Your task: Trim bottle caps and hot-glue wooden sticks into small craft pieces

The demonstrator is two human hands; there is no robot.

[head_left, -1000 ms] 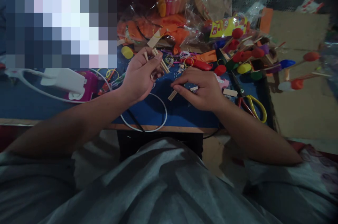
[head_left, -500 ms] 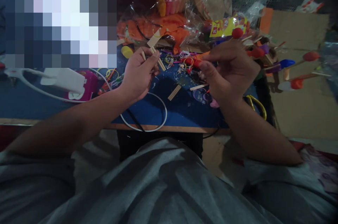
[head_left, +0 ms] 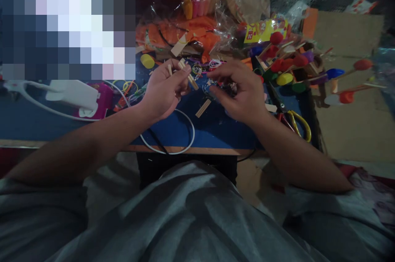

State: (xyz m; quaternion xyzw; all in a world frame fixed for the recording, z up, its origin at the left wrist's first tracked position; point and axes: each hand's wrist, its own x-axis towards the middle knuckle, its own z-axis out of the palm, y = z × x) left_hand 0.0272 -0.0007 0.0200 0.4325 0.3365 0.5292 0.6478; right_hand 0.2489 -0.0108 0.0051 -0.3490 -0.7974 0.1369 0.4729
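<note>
Several thin wooden sticks (head_left: 193, 81) are pinched between the thumb and fingers of my left hand (head_left: 163, 91), held above the blue tabletop (head_left: 216, 134). Just to the right, my right hand (head_left: 243, 93) hovers with thumb and index finger apart, and nothing shows between them. Its palm side and lower fingers are partly hidden. A short flat wooden piece (head_left: 203, 108) lies on the table between the two hands. Coloured rubber bands (head_left: 197, 68) and small scraps are scattered behind them. Beside my right wrist rest scissors (head_left: 282, 107) with red and yellow handles.
A box of sticks with coloured balloons (head_left: 285, 62) stands at the right. Behind lie an orange plastic bag (head_left: 197, 27) and a yellow-labelled packet (head_left: 265, 31). At left are a white charger (head_left: 72, 95) and its looped cable (head_left: 194, 130). Cardboard (head_left: 352, 89) is at far right.
My right hand has moved left and slightly down towards my left hand, and its thumb and index finger have parted. The scissors and balloon box are now uncovered. My left hand has barely moved.
</note>
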